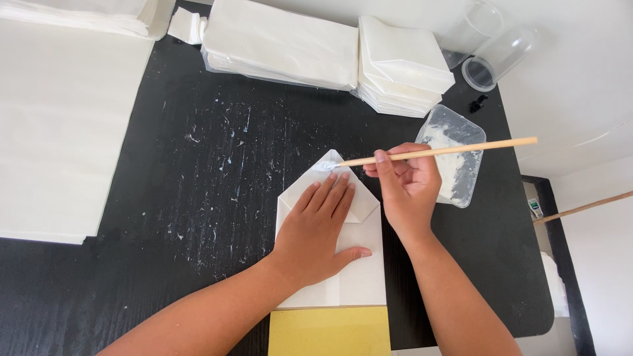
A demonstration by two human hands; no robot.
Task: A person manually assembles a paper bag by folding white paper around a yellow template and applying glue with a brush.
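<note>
1. The left hand (318, 231) lies flat, with the fingers spread a little, on the folded white paper (359, 264). It holds nothing; the pressure seems to keep the folds from opening and the paper from sliding.
2. The right hand (407, 184) is closed around one thin wooden stick (448, 150), gripped near its middle. The stick's tip, which carries white paste, touches the pointed top of the folded paper, so the paste goes exactly on the flap.
3. The folded paper lies near the front edge of the black desk (165, 217), a little to the right of the middle, just above one yellow sheet (330, 331) at the front edge.
4. One shallow clear tray with white paste (455, 158) stands just behind the right hand, probably so that dipping is easy.
5. Along the back edge I count two stacks of white paper pieces: a wide one (280, 43) and a smaller one (402, 66). Two clear plastic cups (491, 49) lie on their sides at the back right corner.
6. Large white sheets (59, 125) cover the left edge; how many, I cannot tell.
</note>
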